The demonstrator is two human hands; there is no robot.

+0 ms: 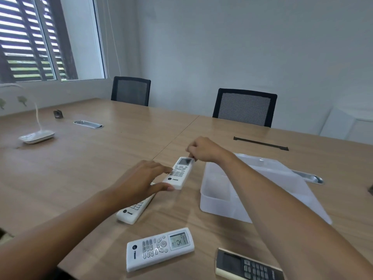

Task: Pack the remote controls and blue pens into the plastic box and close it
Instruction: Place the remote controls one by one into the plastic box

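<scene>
White air-conditioner remote (178, 173) was pinched at both ends by the left hand (141, 178) and right hand (203, 149); next, likely, lowering it into the open plastic box (217, 196).

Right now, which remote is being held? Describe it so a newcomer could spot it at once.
Start at the clear plastic box on the wooden table. Just left of it, a white remote is held by both hands, the right hand at its screen end. The other remotes lie untouched nearer the camera.

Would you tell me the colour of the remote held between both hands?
White with grey buttons, the held remote shows best in the head view.
</scene>
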